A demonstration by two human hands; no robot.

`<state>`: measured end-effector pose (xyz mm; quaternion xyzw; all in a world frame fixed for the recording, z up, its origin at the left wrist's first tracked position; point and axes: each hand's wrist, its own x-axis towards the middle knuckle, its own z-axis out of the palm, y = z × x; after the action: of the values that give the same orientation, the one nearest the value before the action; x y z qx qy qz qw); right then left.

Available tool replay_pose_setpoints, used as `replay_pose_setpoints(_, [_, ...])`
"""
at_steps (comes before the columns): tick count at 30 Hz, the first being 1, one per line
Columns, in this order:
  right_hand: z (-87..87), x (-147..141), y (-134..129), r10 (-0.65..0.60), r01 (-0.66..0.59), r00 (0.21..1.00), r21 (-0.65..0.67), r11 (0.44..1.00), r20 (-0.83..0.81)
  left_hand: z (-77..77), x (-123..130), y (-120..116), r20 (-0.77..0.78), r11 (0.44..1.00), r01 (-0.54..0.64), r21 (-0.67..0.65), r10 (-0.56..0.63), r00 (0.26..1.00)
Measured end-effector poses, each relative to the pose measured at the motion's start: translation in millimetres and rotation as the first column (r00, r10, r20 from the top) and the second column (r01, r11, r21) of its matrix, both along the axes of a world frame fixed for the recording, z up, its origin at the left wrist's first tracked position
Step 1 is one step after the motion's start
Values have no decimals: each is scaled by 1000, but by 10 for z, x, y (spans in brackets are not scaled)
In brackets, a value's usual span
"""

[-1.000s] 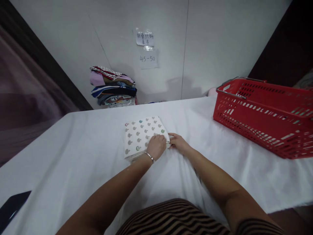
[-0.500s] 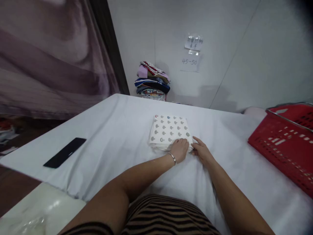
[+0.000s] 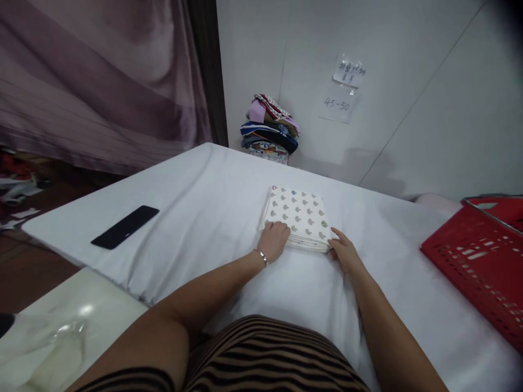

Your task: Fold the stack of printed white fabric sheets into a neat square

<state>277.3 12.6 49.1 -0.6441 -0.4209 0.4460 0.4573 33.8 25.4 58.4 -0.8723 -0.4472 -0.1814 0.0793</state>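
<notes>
A folded white cloth [image 3: 297, 214] with rows of grey mushroom-like prints and a few coloured ones lies in a neat layered stack on the white-covered table. My left hand [image 3: 273, 240], a silver bracelet on its wrist, is closed over the cloth's near left corner, fingers on top and thumb hidden. At the near right corner, my right hand [image 3: 344, 250] grips the folded edge between its fingers, the index finger reaching along the side.
A black flat object, perhaps a phone [image 3: 125, 226], lies on the left of the table [image 3: 196, 190]. At right stands a red plastic basket [image 3: 482, 256]. Folded fabrics [image 3: 269, 130] are piled beyond the far edge, by a wall with paper notes [image 3: 338, 103]. A curtain [image 3: 102, 81] hangs at left.
My left hand has slid left along the cloth's near edge, from close to the right corner to the left corner. My right hand stays at the right corner. The view has shifted slightly.
</notes>
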Motion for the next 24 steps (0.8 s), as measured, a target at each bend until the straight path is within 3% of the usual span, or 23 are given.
replay_pose_setpoints(5, [22, 19, 14, 11, -12, 999, -18, 1000, -39, -1, -367, -25, 70, 999, -50, 23, 48, 996])
replay_pose_setpoints(9, [48, 24, 20, 24, -25, 999, -16, 1000, -29, -33, -485, -22, 94, 1000, -15, -9, 16, 995])
replay_pose_setpoints(12, [61, 39, 18, 28, -26, 997, -22, 999, 68, -67, -507, -11, 122, 998, 34, -44, -28, 992])
replay_pose_setpoints(14, [76, 51, 17, 54, -47, 973, -35, 998, 223, -83, -509, -9, 153, 997, 41, -60, -31, 988])
replay_pose_setpoints(16, [114, 39, 15, 66, -80, 877, 10, 997, 476, -79, -499, -21, 184, 997, 42, -67, -29, 983])
replay_pose_setpoints(18, [175, -28, 12, 20, -162, 704, 133, 978, 710, -49, -470, -48, 217, 997, 43, -63, -28, 976])
replay_pose_setpoints(21, [253, -230, 15, -35, -401, 499, 266, 876, 866, 16, -396, -94, 254, 997, 57, -42, -44, 966])
replay_pose_setpoints(24, [212, -428, 29, 80, -625, 321, 147, 766, 944, 25, -332, -108, 234, 994, 93, -61, -76, 969])
